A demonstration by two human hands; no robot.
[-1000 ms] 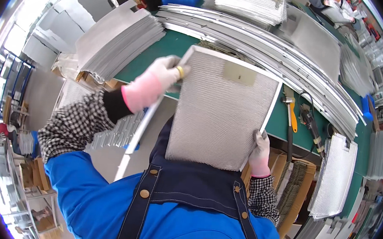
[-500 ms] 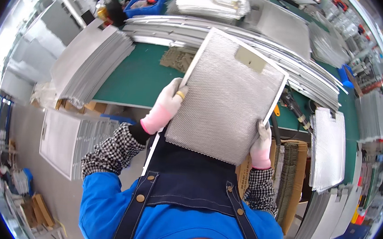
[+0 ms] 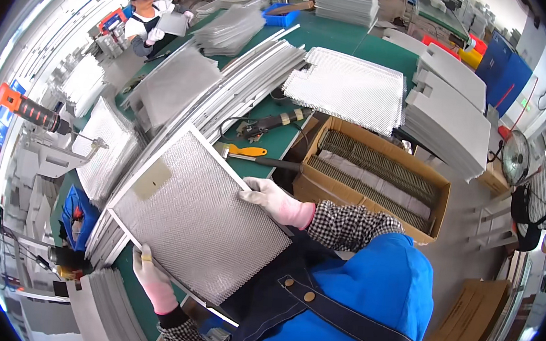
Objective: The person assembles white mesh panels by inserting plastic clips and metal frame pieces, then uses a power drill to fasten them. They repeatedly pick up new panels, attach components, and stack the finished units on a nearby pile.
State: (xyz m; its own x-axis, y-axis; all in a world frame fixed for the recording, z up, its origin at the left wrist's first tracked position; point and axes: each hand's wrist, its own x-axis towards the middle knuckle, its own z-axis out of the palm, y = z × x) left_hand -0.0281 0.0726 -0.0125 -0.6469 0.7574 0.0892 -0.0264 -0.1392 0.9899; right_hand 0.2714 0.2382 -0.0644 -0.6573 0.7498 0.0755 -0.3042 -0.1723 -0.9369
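Observation:
A silver metal mesh filter panel (image 3: 203,223) lies tilted across the front of my body, with white frame strips along its edges and a tan plate near its far end. My left hand (image 3: 153,281), in a white and pink glove with a yellow band on one finger, grips the frame at the panel's lower left edge. On the opposite edge my right hand (image 3: 275,201), gloved alike, has its thumb on top of the mesh; its other fingers are hidden beneath. Past my right hand lie an orange-handled scraper (image 3: 246,150) and a dark power tool (image 3: 269,126).
An open cardboard box (image 3: 314,186) of dark mesh pieces stands to my right. White frame strips (image 3: 227,95) run along the green table (image 3: 343,37). Mesh sheets (image 3: 352,86) are stacked beyond the box. A co-worker (image 3: 148,20) holds a panel at the far left.
My view has swung to the right, bringing the box and a co-worker into sight. The panel is turned with me, still held at both edges.

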